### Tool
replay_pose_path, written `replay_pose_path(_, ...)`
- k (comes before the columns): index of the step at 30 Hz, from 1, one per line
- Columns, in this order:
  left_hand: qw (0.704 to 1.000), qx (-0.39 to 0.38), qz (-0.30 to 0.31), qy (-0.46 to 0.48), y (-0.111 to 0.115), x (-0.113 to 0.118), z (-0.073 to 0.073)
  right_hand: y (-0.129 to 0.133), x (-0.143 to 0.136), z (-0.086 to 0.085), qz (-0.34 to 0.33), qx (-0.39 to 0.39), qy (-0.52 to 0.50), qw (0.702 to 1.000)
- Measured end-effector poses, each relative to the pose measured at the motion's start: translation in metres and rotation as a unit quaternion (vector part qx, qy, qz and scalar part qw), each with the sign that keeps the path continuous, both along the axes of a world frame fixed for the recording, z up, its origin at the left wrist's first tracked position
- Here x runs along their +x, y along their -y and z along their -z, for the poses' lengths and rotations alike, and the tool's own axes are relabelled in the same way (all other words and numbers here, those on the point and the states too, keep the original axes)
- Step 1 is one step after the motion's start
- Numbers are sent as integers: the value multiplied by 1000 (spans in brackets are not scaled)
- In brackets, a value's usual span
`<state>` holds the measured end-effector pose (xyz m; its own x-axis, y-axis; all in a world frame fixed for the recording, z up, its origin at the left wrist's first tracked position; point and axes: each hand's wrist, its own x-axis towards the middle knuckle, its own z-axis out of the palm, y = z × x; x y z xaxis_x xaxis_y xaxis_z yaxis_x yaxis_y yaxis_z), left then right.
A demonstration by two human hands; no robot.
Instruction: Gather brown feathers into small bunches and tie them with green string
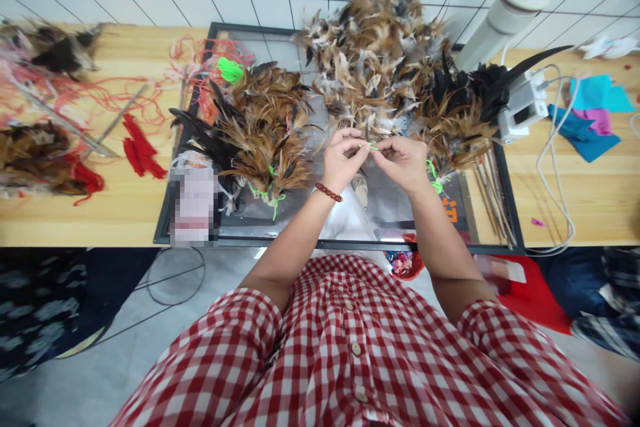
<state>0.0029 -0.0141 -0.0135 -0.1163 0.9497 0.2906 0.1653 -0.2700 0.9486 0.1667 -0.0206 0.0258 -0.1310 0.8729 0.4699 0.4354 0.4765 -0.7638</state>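
Note:
My left hand, with a beaded bracelet at its wrist, is closed in a pinch. Facing it, my right hand pinches too, the fingertips of both nearly meeting. A short piece of bright green yarn runs between them; a feather seems to stand up there, but its hold is hard to make out. Behind my hands rises a large pile of brown and white feathers. To the left lie brown feather bunches tied with green yarn, and to the right more feathers.
A black-framed glass panel lies on the wooden table. Around it are a green yarn bundle, red yarn, thin sticks, a white charger with a cable, a pale cylinder and blue cloth. People sit at both sides.

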Motion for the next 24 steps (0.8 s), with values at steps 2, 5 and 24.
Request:
replay_pose_path(2,995,41,-47,-76,2,-2,-5,3,-2,-2,8,4,-6,1000)
replay_pose_path(5,991,72,-61,-96,6,-2,-8,6,-7,-3,19,28,-10,999)
replay_pose_path(24,986,144,-53,-57,10,3,-7,4,-12,3,-32,-40,-70,996)
